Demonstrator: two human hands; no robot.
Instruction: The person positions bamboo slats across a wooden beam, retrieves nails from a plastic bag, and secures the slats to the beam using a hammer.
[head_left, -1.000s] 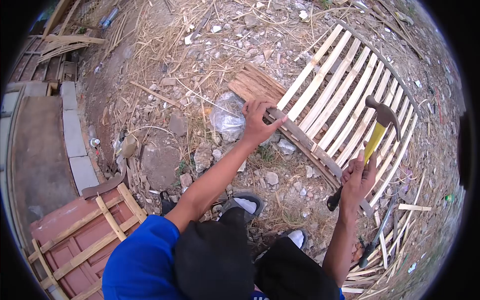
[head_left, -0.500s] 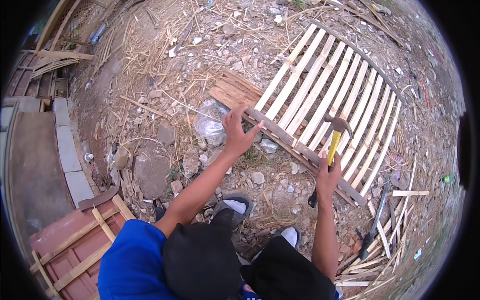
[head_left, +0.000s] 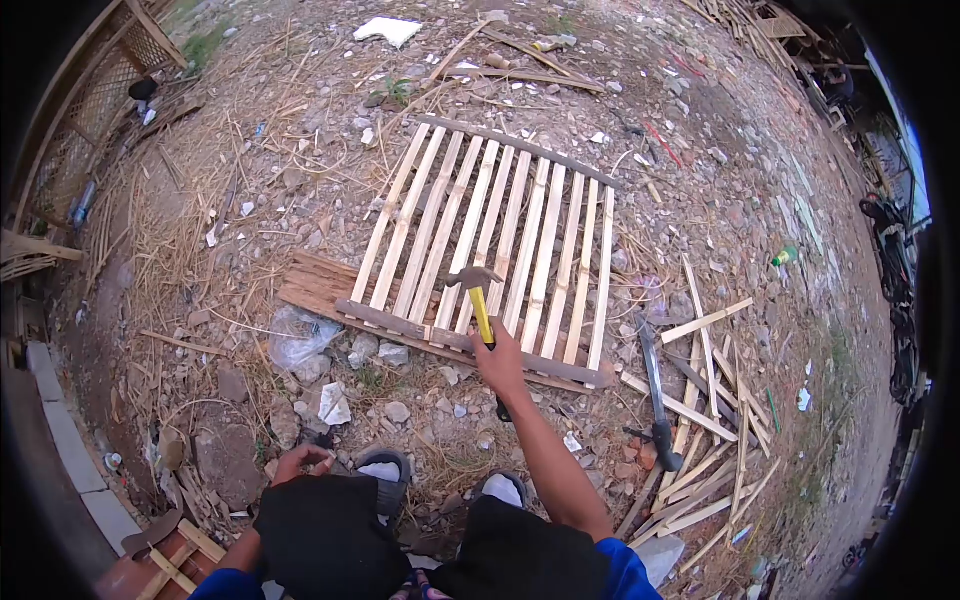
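Observation:
My right hand (head_left: 500, 365) is closed around a claw hammer (head_left: 481, 307) with a yellow and black handle. The hammer's head is raised over the lower part of a slatted wooden panel (head_left: 486, 236), made of pale strips fixed between two darker bars. The near bar (head_left: 540, 366) passes just beyond my right hand and rests partly on a rough brown board (head_left: 310, 286). By my left knee, my left hand (head_left: 303, 463) has its fingers curled together. What it holds, if anything, cannot be made out. A small dark object (head_left: 322, 438) lies close to its fingertips.
A long dark-handled blade (head_left: 655, 390) lies right of the panel, beside a pile of cut wood strips (head_left: 715, 450). A clear plastic bag (head_left: 300, 338) and stones lie on the left. Rubble and dry stalks cover the ground. A green bottle (head_left: 785, 256) is farther right.
My left hand has let go of the near bar and drawn back to beside my left knee, its fingers now curled. My right hand still holds the hammer. The view has turned rightward.

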